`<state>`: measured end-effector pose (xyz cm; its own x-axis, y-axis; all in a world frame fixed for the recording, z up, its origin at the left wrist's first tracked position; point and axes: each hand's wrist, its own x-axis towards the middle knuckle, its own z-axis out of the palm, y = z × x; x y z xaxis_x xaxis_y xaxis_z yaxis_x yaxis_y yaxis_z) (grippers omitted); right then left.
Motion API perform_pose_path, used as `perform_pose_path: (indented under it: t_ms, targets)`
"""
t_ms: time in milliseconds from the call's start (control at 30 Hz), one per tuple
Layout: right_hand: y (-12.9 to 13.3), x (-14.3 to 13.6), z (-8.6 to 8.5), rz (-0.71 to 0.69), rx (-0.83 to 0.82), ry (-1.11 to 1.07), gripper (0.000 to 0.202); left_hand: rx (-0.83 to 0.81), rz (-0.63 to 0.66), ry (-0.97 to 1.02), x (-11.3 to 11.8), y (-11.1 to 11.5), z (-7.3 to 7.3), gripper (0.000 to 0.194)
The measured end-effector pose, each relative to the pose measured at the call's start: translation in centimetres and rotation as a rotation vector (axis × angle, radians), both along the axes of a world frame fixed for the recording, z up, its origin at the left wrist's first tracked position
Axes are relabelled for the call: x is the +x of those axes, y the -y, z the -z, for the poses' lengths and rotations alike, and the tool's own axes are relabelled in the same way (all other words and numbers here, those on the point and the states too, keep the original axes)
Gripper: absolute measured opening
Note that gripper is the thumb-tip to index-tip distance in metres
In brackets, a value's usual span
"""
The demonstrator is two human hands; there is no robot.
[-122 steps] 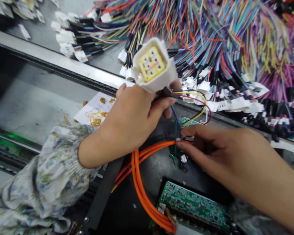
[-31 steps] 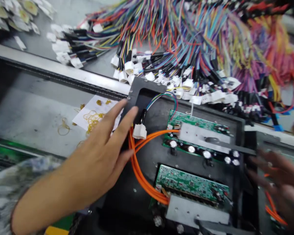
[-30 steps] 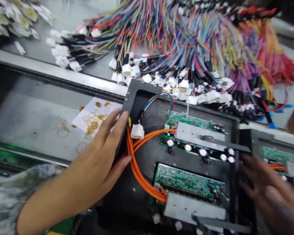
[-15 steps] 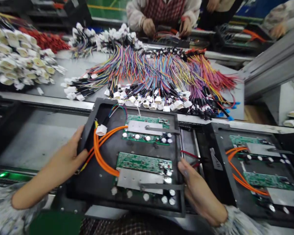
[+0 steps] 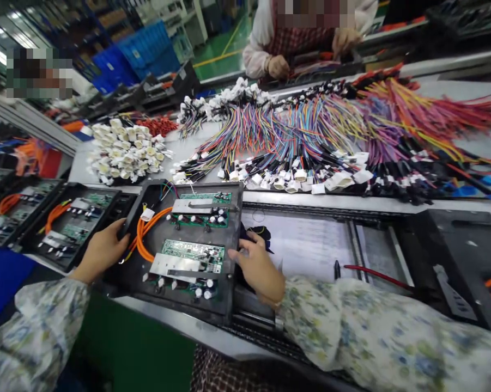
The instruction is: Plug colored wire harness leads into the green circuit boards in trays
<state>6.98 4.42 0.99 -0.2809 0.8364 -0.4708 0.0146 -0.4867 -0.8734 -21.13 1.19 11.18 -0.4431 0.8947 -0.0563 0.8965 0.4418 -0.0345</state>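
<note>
A black tray (image 5: 188, 231) lies over the conveyor, held at its two sides. My left hand (image 5: 101, 248) is closed around its left wall, thumb on the near side. At the right wall, my right hand (image 5: 258, 265) grips with the thumb on the rim; its other fingers are partly hidden. Inside the tray sit an upper circuit board (image 5: 202, 202) and a lower circuit board (image 5: 194, 250), each with a metal plate and dark strap. Thick orange cables (image 5: 140, 239) loop between them at the left, near a white connector (image 5: 147, 215).
More loaded trays (image 5: 76, 220) stand to the left. Bundled coloured wires (image 5: 286, 130) and white connectors (image 5: 126, 152) cover the shelf behind. A white printed sheet (image 5: 302, 239) and a red lead (image 5: 376, 272) lie right of the tray. Another person's hand (image 5: 278, 67) works across the shelf.
Both hands have moved left along the conveyor with the black tray between them. The view has swung left, bringing the other trays at that side into sight.
</note>
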Motion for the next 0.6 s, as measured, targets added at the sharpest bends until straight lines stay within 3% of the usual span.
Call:
perform_pose_path:
  t_ms: [133, 233, 333, 433, 600]
  targets:
    - [-0.1, 5.5, -2.4, -0.005, -0.077, -0.151, 0.033, -0.079, -0.060, -0.018, 3.5, 0.5, -1.1, 0.057]
    - [0.5, 11.4, -3.5, 0.024, -0.177, -0.188, 0.044, -0.087, -0.076, 0.037, 7.6, 0.6, -0.5, 0.065]
    - [1.7, 16.7, -3.4, 0.132, -0.274, -0.154, 0.041, -0.085, -0.031, 0.124, 11.9, 0.8, 1.3, 0.065]
    - [3.1, 20.6, -2.0, 0.267, -0.373, -0.148, 0.034, -0.014, 0.099, 0.151, 15.5, 1.2, 4.1, 0.054]
    - [4.5, 23.1, 0.8, 0.363, -0.440, -0.153, 0.030, 0.182, 0.336, 0.167, 18.9, 2.2, 7.7, 0.038]
